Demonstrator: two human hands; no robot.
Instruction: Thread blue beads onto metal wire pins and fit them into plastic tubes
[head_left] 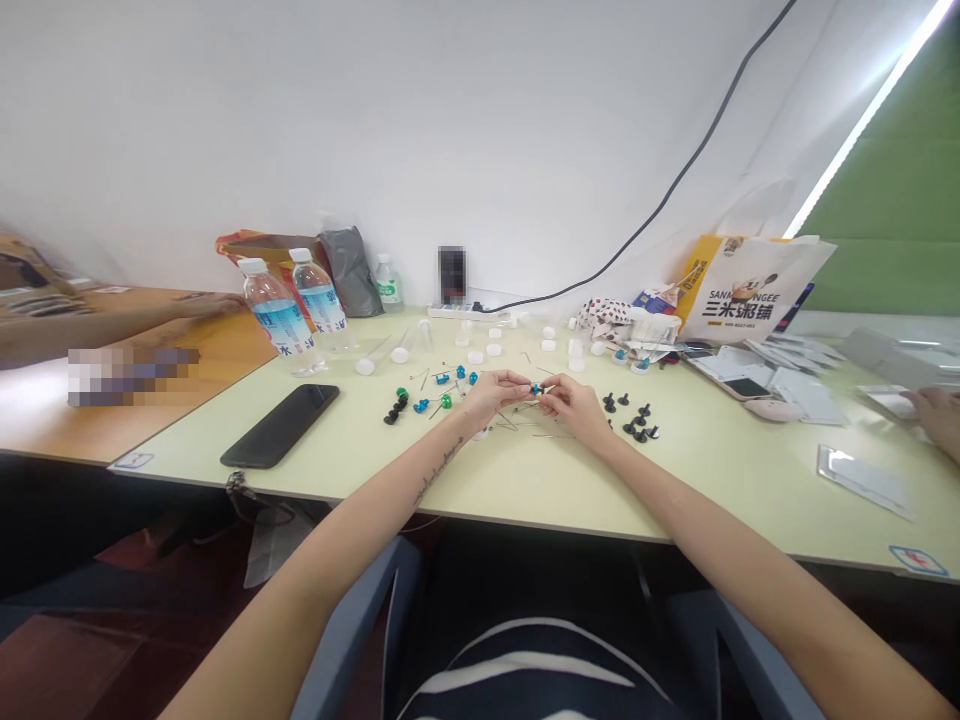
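Over the middle of the pale table [480, 490], my left hand [489, 394] and my right hand [573, 405] meet fingertip to fingertip. Both pinch one small blue-and-black part [537, 389], whose exact kind is too small to tell. Beside my left hand lie several little blue pieces [442, 379], green pieces [447, 401] and black pieces [391, 416]. Thin metal rods [508, 424] are scattered beneath my hands, partly hidden by them. To the right of my right hand, several black stemmed pieces [643, 411] rest on the tabletop.
Clear tubes [381, 350] and white caps [475, 357] lie behind my hands. A black phone [281, 426] and water bottles [279, 318] occupy the left side. Cards [806, 395] and a paper bag [742, 290] are at right. Other people's arm [97, 325] and hand [937, 415] show at the sides.
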